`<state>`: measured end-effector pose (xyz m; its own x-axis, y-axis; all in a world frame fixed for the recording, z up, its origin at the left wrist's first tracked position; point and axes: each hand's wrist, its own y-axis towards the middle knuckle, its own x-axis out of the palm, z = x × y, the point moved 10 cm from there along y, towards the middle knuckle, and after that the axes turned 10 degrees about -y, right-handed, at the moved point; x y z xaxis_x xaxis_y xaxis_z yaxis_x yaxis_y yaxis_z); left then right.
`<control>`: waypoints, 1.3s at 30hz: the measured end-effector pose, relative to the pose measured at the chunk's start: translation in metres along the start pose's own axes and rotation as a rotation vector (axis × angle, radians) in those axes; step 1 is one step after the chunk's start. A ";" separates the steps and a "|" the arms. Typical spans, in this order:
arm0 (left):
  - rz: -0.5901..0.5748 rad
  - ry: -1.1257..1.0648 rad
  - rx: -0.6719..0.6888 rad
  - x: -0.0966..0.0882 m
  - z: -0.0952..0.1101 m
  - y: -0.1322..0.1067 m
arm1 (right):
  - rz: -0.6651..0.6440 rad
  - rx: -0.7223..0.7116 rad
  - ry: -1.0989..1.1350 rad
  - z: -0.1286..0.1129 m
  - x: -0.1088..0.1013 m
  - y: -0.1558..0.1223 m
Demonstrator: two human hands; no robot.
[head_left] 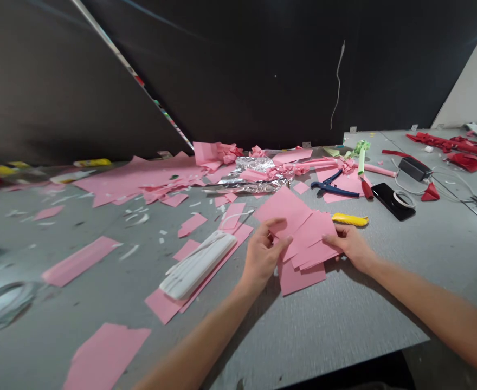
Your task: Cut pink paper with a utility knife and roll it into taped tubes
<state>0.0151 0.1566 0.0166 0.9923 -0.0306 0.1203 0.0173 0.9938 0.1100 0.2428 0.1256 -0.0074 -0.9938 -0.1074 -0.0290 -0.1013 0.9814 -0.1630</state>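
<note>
Pink sheets (pixel 314 230): several overlapping pieces, fanned unevenly, held between the two hands over the near part of the counter (pixel 385 319), a little right of centre.
Left hand (pixel 265 249): half curled, grasping the left side of the fan; the thumb lies across the face of the paper, the index finger bends over near the upper sheet.
Right hand (pixel 350 246): pinching the right edge, thumb on top, the other fingers partly hidden behind the paper.
Lowest sheet (pixel 302 281): sticks out below the fan, one corner toward the near edge; whether it touches the counter I cannot tell.
Yellow cutter (pixel 350 220): lying just beyond the right hand.
White bundle (pixel 200 265): long, flat, lying aslant on pink strips (pixel 163 307), left of the left hand.
Blue-handled tool (pixel 336 187): lying with handles spread, farther back than the yellow cutter, partly over pink paper.
Black phone (pixel 387 197): flat, to the right, a white ring (pixel 404 199) resting on it.
Black adapter (pixel 415 169): behind the phone, with a pale cable.
Silver foil (pixel 250 164): crumpled among pink scraps near the back.
Large pink sheet (pixel 141 176): spread at the back left.
Black panel (pixel 242 70): upright behind everything.
</note>
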 end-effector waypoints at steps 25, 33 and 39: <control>0.338 0.066 0.083 -0.053 0.007 0.010 | 0.266 -0.054 0.152 -0.001 -0.039 0.005; 0.062 -0.046 -0.147 -0.005 -0.015 -0.002 | 0.177 -0.033 0.121 -0.003 -0.021 0.002; 0.169 -0.075 -0.130 -0.025 -0.019 0.005 | 0.183 -0.024 0.112 -0.001 -0.023 0.003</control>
<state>-0.0070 0.1644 -0.0042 0.9705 0.1345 0.2001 -0.1279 0.9907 -0.0453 0.2650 0.1311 -0.0064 -0.9945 0.0896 0.0540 0.0812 0.9866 -0.1416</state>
